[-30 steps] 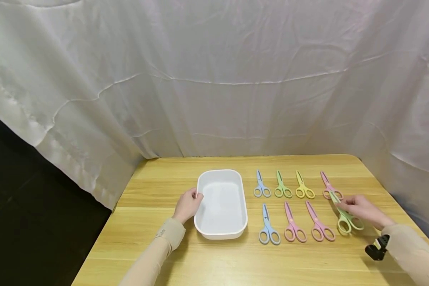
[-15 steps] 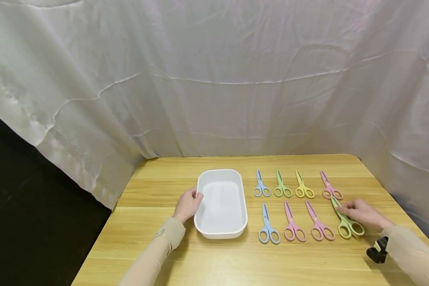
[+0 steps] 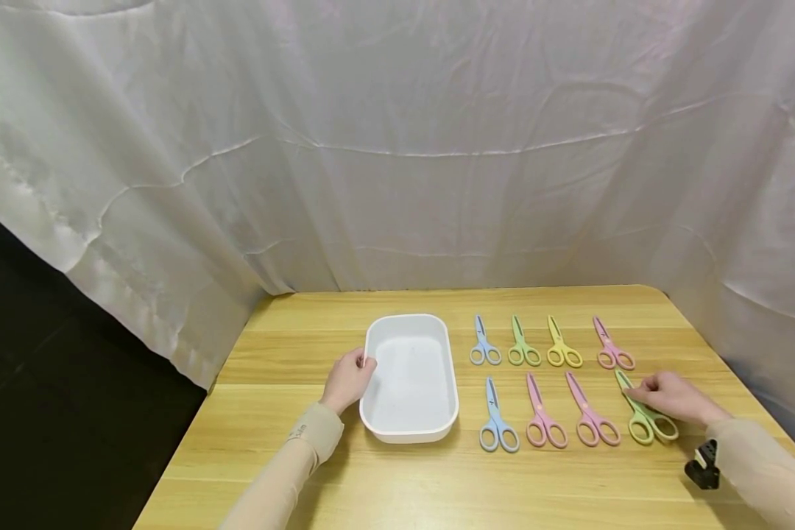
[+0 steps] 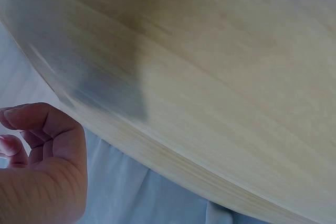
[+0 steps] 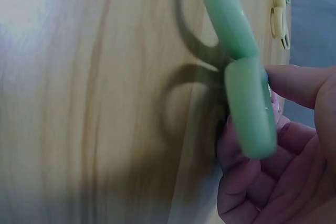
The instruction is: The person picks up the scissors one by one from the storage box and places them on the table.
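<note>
In the head view my left hand [image 3: 348,383] pinches the left rim of a white rectangular tray [image 3: 411,383], thumb over the inside edge. The left wrist view shows the same hand [image 4: 47,166] with its fingers bent. Over at the right, my right hand [image 3: 679,397] pinches green scissors [image 3: 648,424] by the blade part, at the right end of the front row, blade pointing away. Seen from the right wrist, the green handle loops [image 5: 249,106] stand close over the table and cast ring-shaped shadows, with thumb and fingers around the far part of the scissors.
Left of the held pair lie two pink scissors [image 3: 595,418] and blue scissors [image 3: 498,423]. Behind them is a row of blue, green, yellow [image 3: 562,346] and pink scissors [image 3: 612,347]. A pale curtain [image 3: 437,206] hangs behind the wooden table [image 3: 397,493].
My right hand has brought the green scissors down and slightly toward me, away from the pink pair at the back, into line with the front row. The left hand and tray have not moved.
</note>
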Motion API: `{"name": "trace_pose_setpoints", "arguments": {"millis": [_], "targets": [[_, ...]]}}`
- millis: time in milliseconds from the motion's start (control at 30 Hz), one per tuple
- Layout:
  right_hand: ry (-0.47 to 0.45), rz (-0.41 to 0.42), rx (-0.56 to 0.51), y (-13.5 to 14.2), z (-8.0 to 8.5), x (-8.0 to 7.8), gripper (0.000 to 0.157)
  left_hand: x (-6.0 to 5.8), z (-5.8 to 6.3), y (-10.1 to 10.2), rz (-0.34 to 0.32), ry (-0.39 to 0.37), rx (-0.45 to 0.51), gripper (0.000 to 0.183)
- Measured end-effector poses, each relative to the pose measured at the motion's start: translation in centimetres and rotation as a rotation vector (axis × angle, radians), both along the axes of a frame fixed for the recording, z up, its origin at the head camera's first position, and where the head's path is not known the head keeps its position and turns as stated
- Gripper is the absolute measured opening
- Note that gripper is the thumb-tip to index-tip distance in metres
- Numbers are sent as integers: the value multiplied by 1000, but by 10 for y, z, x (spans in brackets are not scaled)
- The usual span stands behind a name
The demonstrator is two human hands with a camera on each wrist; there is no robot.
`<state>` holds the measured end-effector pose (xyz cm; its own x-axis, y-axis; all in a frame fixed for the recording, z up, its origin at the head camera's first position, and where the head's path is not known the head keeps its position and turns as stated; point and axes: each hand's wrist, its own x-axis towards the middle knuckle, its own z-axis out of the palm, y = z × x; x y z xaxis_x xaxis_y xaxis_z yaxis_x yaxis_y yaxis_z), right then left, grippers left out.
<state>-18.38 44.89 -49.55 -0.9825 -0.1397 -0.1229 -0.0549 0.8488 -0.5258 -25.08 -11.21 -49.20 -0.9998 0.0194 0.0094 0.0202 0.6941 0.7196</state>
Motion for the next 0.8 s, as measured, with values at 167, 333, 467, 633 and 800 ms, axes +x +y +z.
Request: {"name": "trace_pose_setpoints", "arguments": {"millis": [167,333,467,633,800], "targets": [[-30,-4,36,2,1,-1,41,0,0,0,1,2,-8,22],[-62,-16,45,4,3,-2,40,1,1,0,5,-4,-9,23],[-66,-23,59,3,3,-2,41,1,1,0,1,-4,-6,24],[-69,-41,95,1,5,-2,42,1,1,0,1,-4,-2,24],[-52,-42,132,-2,5,-3,41,0,0,0,4,5,-4,22]]}}
